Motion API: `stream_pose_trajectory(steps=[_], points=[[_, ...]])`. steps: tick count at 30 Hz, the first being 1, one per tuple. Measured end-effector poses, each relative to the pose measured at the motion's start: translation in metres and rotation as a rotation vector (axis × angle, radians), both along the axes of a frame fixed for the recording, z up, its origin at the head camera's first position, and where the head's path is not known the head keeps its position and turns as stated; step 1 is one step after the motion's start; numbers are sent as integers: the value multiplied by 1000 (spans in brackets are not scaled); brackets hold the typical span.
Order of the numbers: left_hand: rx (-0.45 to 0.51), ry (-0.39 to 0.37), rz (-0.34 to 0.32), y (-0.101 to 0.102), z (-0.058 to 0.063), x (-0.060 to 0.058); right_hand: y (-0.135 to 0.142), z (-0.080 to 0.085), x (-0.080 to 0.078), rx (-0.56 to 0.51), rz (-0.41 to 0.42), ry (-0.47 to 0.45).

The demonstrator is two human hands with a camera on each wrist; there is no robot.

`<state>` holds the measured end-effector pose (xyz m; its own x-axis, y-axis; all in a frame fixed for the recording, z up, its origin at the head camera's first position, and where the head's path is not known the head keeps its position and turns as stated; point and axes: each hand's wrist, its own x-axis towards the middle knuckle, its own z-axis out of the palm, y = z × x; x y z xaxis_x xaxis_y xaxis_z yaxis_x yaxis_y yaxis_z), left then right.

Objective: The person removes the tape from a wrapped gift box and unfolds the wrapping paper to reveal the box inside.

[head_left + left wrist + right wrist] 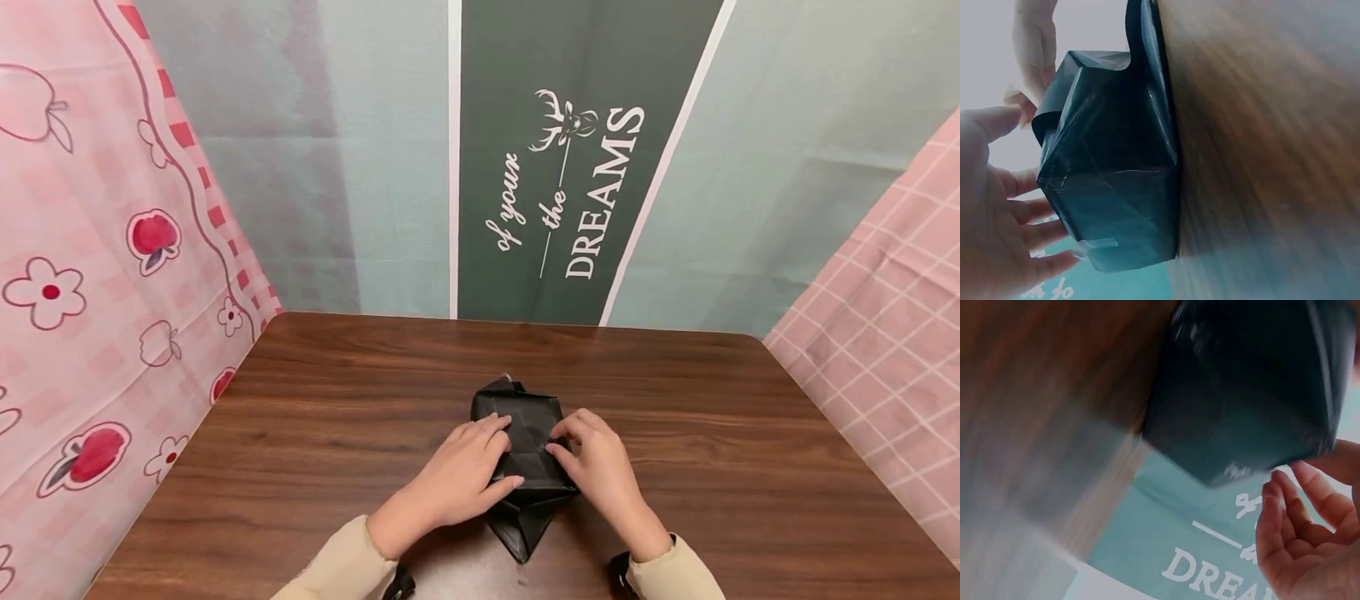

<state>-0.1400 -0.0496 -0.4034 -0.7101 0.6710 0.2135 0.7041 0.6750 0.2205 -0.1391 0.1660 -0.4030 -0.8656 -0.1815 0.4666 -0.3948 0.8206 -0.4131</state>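
A box wrapped in black paper [531, 417] lies on the table, with folded paper ends sticking out at its far and near ends. My left hand [467, 471] rests on its left side and top, fingers fairly straight. At the right edge, the thumb and curled fingers of my right hand [596, 458] pinch the black wrapping. In the left wrist view the left hand [1004, 206] lies along the black box [1110, 194], whose paper stands up loosely at one end. The right wrist view has the right hand's [1310, 531] fingertips at the edge of the box [1241, 394].
The brown wooden table [360, 375] reaches out around the box on every side. Behind it hangs a grey-green cloth [397, 167] with white lettering on a dark band. Pink patterned cloths hang at the left [97, 250] and right [900, 333].
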Motion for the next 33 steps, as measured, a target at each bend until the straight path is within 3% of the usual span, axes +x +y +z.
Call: stream_pose_trajectory(steps=[5,12,24,33], points=[[-56,-39,47,2,-4,-2,-8,-4,2,-37,19,28],[-88,-98,58,4,-10,-1,-13,-2,-1,7,-5,52],[-134,-37,105,7,-8,0,-15,2,-5,41,-39,112],[-125,-27,104,8,-9,1,-13,4,-3,-5,-37,9]])
